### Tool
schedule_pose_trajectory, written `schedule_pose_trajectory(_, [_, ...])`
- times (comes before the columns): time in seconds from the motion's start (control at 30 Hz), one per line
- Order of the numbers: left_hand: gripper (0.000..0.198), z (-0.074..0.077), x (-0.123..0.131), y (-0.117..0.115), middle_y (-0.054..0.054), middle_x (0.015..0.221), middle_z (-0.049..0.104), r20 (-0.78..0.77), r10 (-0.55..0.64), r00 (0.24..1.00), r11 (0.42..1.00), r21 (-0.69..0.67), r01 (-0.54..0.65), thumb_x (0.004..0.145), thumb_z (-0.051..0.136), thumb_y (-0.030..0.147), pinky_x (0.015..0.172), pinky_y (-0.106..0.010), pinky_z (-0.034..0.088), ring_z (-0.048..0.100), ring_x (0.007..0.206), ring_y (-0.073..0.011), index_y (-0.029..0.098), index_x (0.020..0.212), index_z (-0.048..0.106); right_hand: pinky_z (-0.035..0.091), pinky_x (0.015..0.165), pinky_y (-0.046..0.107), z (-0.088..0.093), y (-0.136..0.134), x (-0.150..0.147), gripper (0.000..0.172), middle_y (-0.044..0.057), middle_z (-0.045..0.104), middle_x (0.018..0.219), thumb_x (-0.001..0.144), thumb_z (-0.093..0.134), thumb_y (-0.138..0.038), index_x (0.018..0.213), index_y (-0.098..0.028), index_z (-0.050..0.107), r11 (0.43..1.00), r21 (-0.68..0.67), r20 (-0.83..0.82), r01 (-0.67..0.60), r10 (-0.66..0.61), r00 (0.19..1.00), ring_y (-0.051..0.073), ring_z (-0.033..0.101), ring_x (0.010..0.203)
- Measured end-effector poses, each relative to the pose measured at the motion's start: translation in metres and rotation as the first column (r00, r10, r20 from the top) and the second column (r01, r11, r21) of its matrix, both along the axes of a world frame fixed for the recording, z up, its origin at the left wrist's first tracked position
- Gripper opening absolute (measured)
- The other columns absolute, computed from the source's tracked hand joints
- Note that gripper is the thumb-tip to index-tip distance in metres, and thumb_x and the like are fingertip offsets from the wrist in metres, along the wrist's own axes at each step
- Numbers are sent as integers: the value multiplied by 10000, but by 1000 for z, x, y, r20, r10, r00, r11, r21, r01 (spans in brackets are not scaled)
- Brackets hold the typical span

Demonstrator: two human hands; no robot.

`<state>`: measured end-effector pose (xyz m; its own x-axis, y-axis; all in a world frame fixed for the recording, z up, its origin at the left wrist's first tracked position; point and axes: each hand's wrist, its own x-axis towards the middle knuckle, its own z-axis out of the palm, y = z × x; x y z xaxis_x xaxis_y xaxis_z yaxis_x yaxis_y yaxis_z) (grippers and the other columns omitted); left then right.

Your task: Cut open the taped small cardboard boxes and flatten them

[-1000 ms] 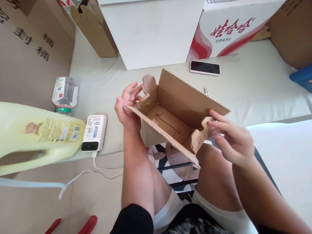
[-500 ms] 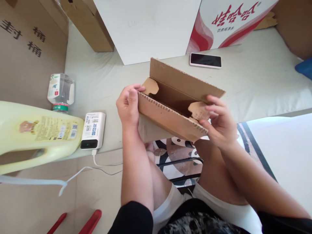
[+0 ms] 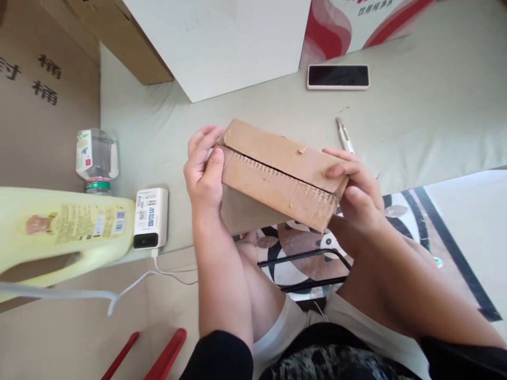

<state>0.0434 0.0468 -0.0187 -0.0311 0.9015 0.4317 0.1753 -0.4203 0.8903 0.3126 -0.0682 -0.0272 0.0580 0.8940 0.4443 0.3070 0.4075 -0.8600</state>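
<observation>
A small brown cardboard box (image 3: 277,177) is held between my two hands, above the front edge of the cloth-covered surface. Its lid is folded over the opening, with a narrow dark gap along the corrugated edge. My left hand (image 3: 206,171) grips the left end, thumb on the near side. At the right end my right hand (image 3: 354,184) is closed round the corner, with fingers over the lid. Just beyond the right hand lies a utility knife (image 3: 344,134), partly hidden by the fingers. The inside of the box is out of sight.
A phone (image 3: 338,77) lies at the back, near a large white box (image 3: 237,47). To the left are a clear bottle (image 3: 97,155), a white power bank (image 3: 151,217) with a cable, and a yellow jug (image 3: 67,221). Red bars (image 3: 166,353) show at bottom left.
The raised lid flap has come down over the box opening, and the inner tabs are now hidden. The view has shifted, and the utility knife has come into sight.
</observation>
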Motion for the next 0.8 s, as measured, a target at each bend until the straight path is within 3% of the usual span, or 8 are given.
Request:
schedule_pose_trajectory(0.13, [185, 5, 4, -6, -42, 1249, 731, 69, -59, 996, 998, 9, 59, 887, 670, 282, 1205, -481, 373, 613, 1267, -265, 251, 954, 840, 538, 1046, 525, -5, -2, 5, 467, 91, 621, 1434, 922, 479, -680, 1160, -297, 600, 992, -125, -115, 19, -34, 993, 343, 618, 1302])
schedule_pose_trajectory(0.23, [233, 5, 8, -6, -3, 1134, 787, 212, 0, 977, 999, -50, 11, 829, 621, 192, 1186, -465, 389, 644, 1203, -257, 238, 869, 845, 579, 1000, 448, -13, 3, 8, 415, 96, 659, 1385, 964, 450, -587, 1266, -319, 544, 954, -262, -172, 147, -196, 965, 288, 660, 1242])
schedule_pose_trajectory(0.33, [243, 6, 6, -2, 16, 1008, 814, 345, 91, 934, 989, -141, -44, 738, 593, 197, 1155, -477, 417, 666, 1134, -270, 240, 772, 830, 618, 867, 400, -25, 13, 13, 368, 113, 727, 1247, 1005, 408, -510, 1168, -253, 615, 901, -378, -140, 213, -283, 949, 252, 717, 1095])
schedule_pose_trajectory(0.47, [230, 7, -4, 2, 49, 868, 793, 443, 239, 864, 957, -256, -134, 734, 571, 256, 1142, -499, 445, 672, 1050, -258, 286, 751, 798, 576, 570, 319, -32, 19, 17, 650, 133, 790, 1064, 1020, 293, -668, 1141, -178, 703, 841, -537, -175, -71, -28, 984, 202, 747, 742])
schedule_pose_trajectory(0.57, [194, 6, -1, -1, 66, 919, 785, 457, 200, 867, 957, -280, -74, 830, 573, 331, 1148, -487, 465, 638, 1206, -258, 312, 826, 766, 639, 823, 393, -24, 16, 13, 761, 120, 760, 1237, 991, 247, -761, 1222, -212, 721, 884, -391, -177, -256, 200, 964, 247, 756, 1047])
schedule_pose_trajectory(0.63, [181, 4, 7, -5, 21, 1029, 789, 448, 111, 887, 936, -347, 58, 869, 598, 386, 1109, -479, 512, 621, 1280, -273, 284, 905, 743, 550, 1087, 477, -16, 13, 10, 749, 99, 613, 1496, 990, 254, -763, 1362, -255, 660, 927, -258, -109, -273, 253, 961, 267, 570, 1406])
schedule_pose_trajectory(0.7, [237, 0, 16, -9, -53, 1102, 785, 421, 23, 907, 869, -456, 190, 877, 626, 442, 988, -456, 596, 663, 1237, -297, 246, 971, 722, 413, 1223, 522, -9, 11, 8, 710, 74, 406, 1666, 999, 299, -738, 1474, -285, 570, 948, -179, -60, -264, 257, 964, 264, 346, 1574])
schedule_pose_trajectory(0.8, [475, -6, 26, -12, -128, 1011, 787, 396, -81, 915, 758, -571, 314, 900, 554, 640, 713, -408, 664, 761, 983, -309, 211, 1029, 712, 267, 1306, 517, -3, 10, 11, 692, 46, 272, 1728, 999, 345, -718, 1536, -309, 496, 969, -134, -23, -208, 207, 978, 252, 226, 1620])
